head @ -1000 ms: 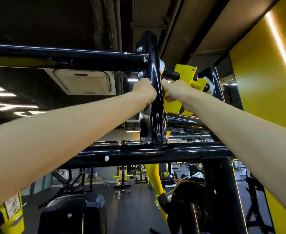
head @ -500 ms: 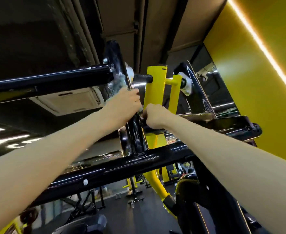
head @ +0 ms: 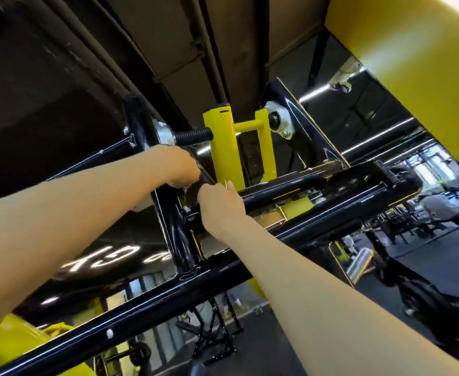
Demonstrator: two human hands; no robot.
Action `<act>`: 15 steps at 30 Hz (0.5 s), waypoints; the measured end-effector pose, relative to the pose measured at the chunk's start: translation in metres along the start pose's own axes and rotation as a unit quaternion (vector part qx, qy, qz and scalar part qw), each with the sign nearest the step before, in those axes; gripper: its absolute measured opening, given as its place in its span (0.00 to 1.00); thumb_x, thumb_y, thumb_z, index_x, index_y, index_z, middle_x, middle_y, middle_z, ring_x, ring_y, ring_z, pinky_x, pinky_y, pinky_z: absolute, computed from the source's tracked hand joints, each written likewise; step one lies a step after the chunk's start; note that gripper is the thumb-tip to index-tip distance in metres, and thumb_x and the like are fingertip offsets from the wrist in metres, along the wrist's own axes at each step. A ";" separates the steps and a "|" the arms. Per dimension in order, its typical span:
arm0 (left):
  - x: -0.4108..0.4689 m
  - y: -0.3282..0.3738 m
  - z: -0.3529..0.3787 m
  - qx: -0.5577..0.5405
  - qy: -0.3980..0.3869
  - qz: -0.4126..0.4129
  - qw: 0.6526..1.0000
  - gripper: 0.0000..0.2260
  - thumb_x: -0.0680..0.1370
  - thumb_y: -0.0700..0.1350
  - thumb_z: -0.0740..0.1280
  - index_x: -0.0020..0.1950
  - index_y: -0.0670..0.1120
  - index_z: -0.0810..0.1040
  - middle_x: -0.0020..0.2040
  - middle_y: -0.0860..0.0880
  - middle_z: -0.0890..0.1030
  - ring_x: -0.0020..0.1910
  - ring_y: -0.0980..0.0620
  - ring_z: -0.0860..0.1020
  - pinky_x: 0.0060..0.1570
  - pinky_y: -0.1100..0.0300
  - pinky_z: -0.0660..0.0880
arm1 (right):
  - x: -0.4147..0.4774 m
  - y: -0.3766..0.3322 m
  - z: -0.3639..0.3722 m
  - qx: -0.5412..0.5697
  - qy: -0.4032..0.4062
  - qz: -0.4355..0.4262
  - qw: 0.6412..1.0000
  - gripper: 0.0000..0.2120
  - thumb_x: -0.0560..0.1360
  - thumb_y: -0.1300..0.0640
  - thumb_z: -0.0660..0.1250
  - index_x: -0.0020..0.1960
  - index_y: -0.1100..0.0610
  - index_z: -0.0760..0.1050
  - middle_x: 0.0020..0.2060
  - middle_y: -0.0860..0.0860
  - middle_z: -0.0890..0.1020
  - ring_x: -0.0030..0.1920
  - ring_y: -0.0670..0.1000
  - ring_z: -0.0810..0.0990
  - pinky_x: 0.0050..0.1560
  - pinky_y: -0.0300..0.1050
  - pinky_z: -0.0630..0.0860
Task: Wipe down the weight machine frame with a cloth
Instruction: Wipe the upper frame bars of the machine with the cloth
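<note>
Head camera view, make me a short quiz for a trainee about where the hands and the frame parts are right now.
1. True or false: the yellow bracket stands to the right of the left hand.
2. The right hand touches: A) a black crossbar; B) the yellow wall; C) the floor.
3. Fill in: the threaded rod beside the bracket is ___ in colour.
Key: 1 true; 2 A; 3 black.
</note>
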State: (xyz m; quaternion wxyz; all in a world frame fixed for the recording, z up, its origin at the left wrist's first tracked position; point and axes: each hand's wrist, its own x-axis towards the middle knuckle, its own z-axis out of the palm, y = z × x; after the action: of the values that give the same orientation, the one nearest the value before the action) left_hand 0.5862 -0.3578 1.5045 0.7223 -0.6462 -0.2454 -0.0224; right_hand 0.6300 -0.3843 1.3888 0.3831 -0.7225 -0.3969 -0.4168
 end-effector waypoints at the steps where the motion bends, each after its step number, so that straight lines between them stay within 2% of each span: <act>1: 0.005 0.001 -0.002 0.009 -0.005 -0.007 1.000 0.13 0.81 0.40 0.58 0.65 0.43 0.73 0.62 0.47 0.76 0.56 0.46 0.76 0.53 0.56 0.72 | 0.000 0.001 0.000 0.008 0.002 -0.004 1.000 0.14 0.77 0.65 0.61 0.63 0.60 0.70 0.58 0.57 0.79 0.65 0.57 0.72 0.76 0.53 0.48; 3: 0.014 0.009 -0.005 0.013 -0.002 -0.011 1.000 0.15 0.81 0.41 0.59 0.67 0.43 0.72 0.63 0.47 0.76 0.61 0.46 0.75 0.54 0.56 0.71 | 0.002 0.003 0.001 0.011 0.007 -0.012 1.000 0.12 0.77 0.64 0.61 0.61 0.59 0.71 0.56 0.55 0.80 0.63 0.55 0.73 0.76 0.53 0.48; 5: 0.023 0.017 -0.004 -0.030 -0.032 -0.011 0.999 0.17 0.81 0.42 0.59 0.70 0.45 0.69 0.65 0.47 0.74 0.63 0.46 0.73 0.57 0.56 0.71 | 0.002 0.005 0.001 0.006 0.010 -0.014 1.000 0.12 0.78 0.65 0.61 0.60 0.59 0.72 0.55 0.54 0.80 0.62 0.55 0.74 0.76 0.53 0.48; 7: 0.027 0.020 0.002 -0.071 -0.070 -0.014 0.995 0.17 0.81 0.43 0.60 0.70 0.46 0.70 0.62 0.46 0.74 0.59 0.46 0.74 0.59 0.53 0.72 | 0.004 0.006 -0.001 0.013 0.006 -0.004 1.000 0.13 0.78 0.65 0.60 0.62 0.61 0.71 0.56 0.55 0.79 0.63 0.55 0.73 0.76 0.53 0.49; 9: 0.028 0.016 0.006 -0.100 -0.067 -0.007 0.993 0.15 0.80 0.45 0.60 0.67 0.47 0.72 0.59 0.47 0.75 0.56 0.46 0.75 0.60 0.51 0.73 | 0.003 0.006 -0.004 0.026 0.002 0.006 1.000 0.13 0.78 0.65 0.59 0.63 0.62 0.71 0.58 0.56 0.78 0.65 0.56 0.71 0.76 0.53 0.49; 11: 0.023 0.007 0.002 -0.122 -0.045 0.000 0.992 0.12 0.81 0.45 0.59 0.62 0.47 0.75 0.61 0.47 0.77 0.54 0.47 0.76 0.57 0.53 0.73 | 0.003 0.007 -0.004 0.027 0.004 0.002 1.000 0.13 0.78 0.66 0.60 0.62 0.61 0.71 0.58 0.56 0.78 0.65 0.56 0.72 0.76 0.53 0.49; 13: 0.010 -0.001 -0.003 -0.147 -0.012 0.000 0.989 0.09 0.80 0.41 0.59 0.56 0.46 0.77 0.58 0.47 0.79 0.47 0.49 0.75 0.47 0.57 0.71 | 0.002 0.007 -0.002 0.029 0.003 0.002 1.000 0.14 0.78 0.66 0.60 0.63 0.60 0.70 0.58 0.56 0.79 0.65 0.56 0.72 0.76 0.52 0.49; 15: -0.005 -0.004 0.005 -0.128 0.057 -0.013 0.990 0.09 0.79 0.39 0.59 0.53 0.46 0.79 0.57 0.47 0.80 0.48 0.47 0.76 0.45 0.57 0.71 | 0.001 0.007 -0.003 0.028 0.000 -0.002 1.000 0.16 0.78 0.66 0.59 0.65 0.60 0.70 0.59 0.57 0.78 0.65 0.56 0.72 0.76 0.53 0.48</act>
State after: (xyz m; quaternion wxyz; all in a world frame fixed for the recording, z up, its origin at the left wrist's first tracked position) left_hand 0.5790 -0.3547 1.5069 0.6462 -0.7276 -0.2073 -0.1002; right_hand 0.6357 -0.3892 1.3892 0.4020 -0.7110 -0.4096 -0.4063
